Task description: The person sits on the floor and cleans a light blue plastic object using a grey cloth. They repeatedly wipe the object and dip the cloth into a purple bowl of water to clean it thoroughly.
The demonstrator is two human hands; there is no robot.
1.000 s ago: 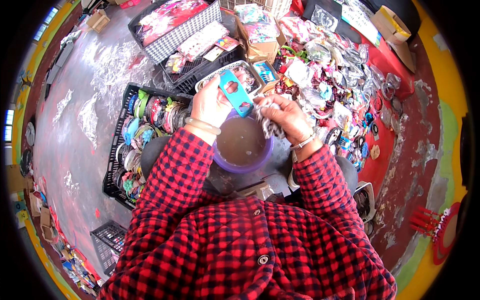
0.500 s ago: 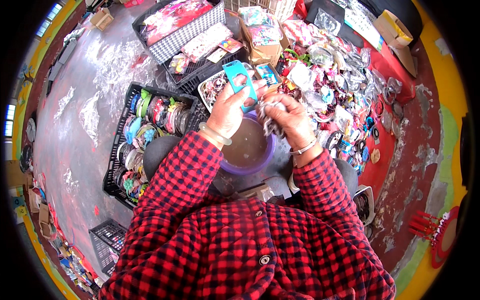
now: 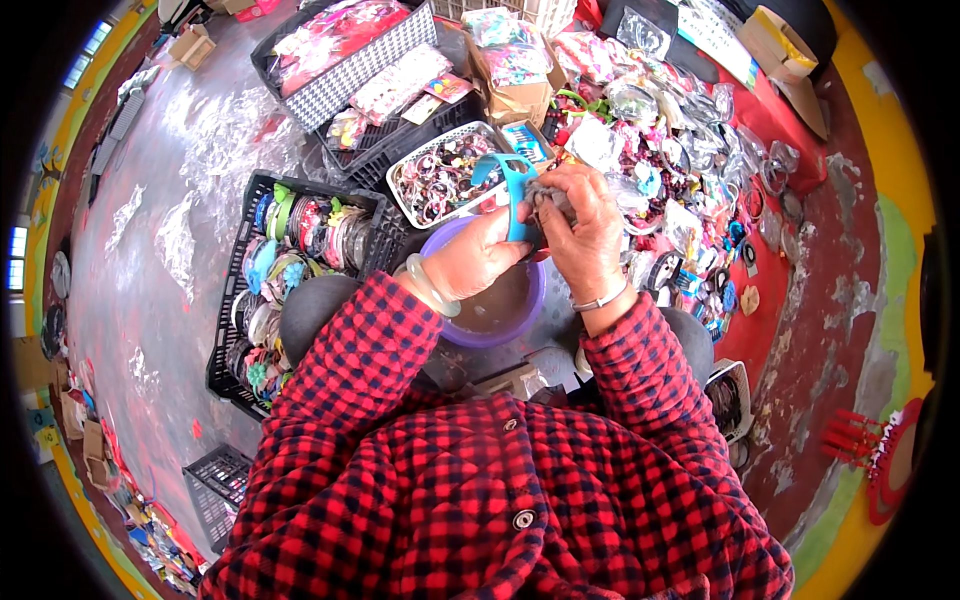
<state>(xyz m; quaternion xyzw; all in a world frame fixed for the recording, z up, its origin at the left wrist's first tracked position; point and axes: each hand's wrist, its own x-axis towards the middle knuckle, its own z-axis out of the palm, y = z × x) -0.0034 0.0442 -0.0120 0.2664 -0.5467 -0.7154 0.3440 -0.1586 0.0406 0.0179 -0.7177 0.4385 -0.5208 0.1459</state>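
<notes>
My left hand (image 3: 475,258) grips a turquoise headband (image 3: 512,180) by one end and holds it upright over a purple bowl (image 3: 520,322) in my lap. My right hand (image 3: 585,235) is closed on a small grey bundle (image 3: 548,196) pressed against the headband's other side. Both hands meet above the bowl. A pale bangle sits on my left wrist and a thin metal bracelet on my right. Red and black checked sleeves cover both forearms.
A black crate of rolled hair bands (image 3: 290,270) stands to my left. Ahead are a white basket of small ornaments (image 3: 440,175), a black crate with packets (image 3: 345,60) and a heap of bagged accessories (image 3: 680,150) on a red cloth. Another small black crate (image 3: 220,485) lies behind left.
Both hands have come closer together over the bowl. The headband has swung from lying tilted to standing upright, and my right hand now presses the grey bundle against it.
</notes>
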